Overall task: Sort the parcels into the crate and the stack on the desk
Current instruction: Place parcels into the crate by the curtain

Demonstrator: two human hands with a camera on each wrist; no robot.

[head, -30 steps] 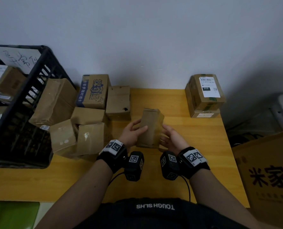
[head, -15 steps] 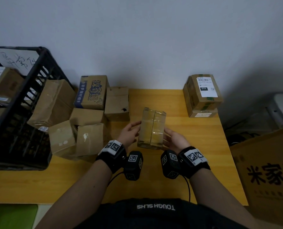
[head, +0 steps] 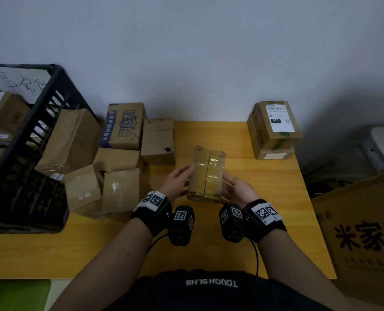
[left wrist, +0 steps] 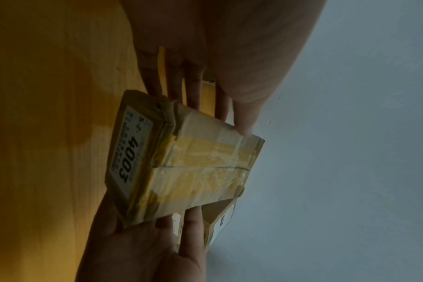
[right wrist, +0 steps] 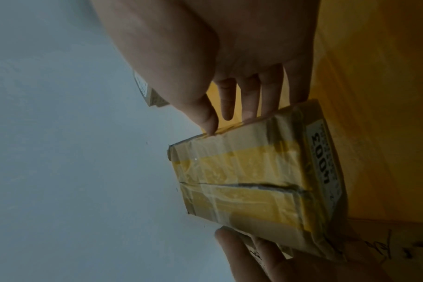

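Both hands hold a small taped brown cardboard parcel (head: 206, 173) above the yellow wooden counter (head: 276, 187).

The left hand (head: 177, 182) and the right hand (head: 238, 187) press the parcel from either side, fingers (left wrist: 193, 89) fairly straight and spread along its flanks, thumbs on the taped upper face. That face carries glossy clear tape over a centre seam; the end facing the person bears a white label printed 4003. Left of the parcel lies a cluster of brown cardboard boxes (head: 119, 176), and beyond them the black plastic slatted crate (head: 36, 135) with more boxes inside. Right of the parcel, by the wall, stands a two-box stack (head: 274, 131) with a white shipping label on top.
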